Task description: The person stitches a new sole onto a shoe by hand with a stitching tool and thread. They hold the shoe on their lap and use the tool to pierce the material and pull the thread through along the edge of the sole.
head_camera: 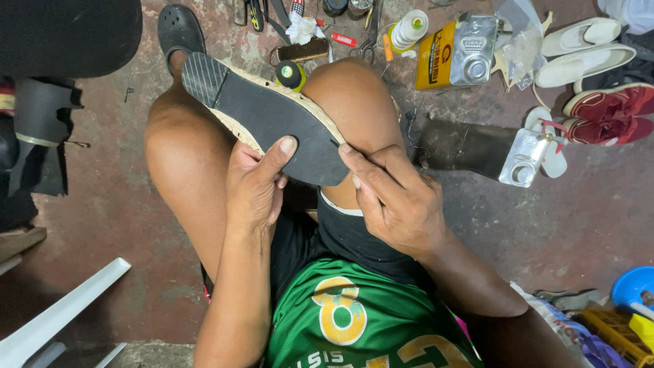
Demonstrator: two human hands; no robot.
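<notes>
The left hand [255, 184] grips the black-soled shoe [272, 116] at centre frame, thumb pressed flat on the sole. The right hand [392, 197] pinches the shoe's toe edge with closed fingertips. The shoe rests across bare knees. A yellow metal can [453, 54] lies on the floor, upper right.
</notes>
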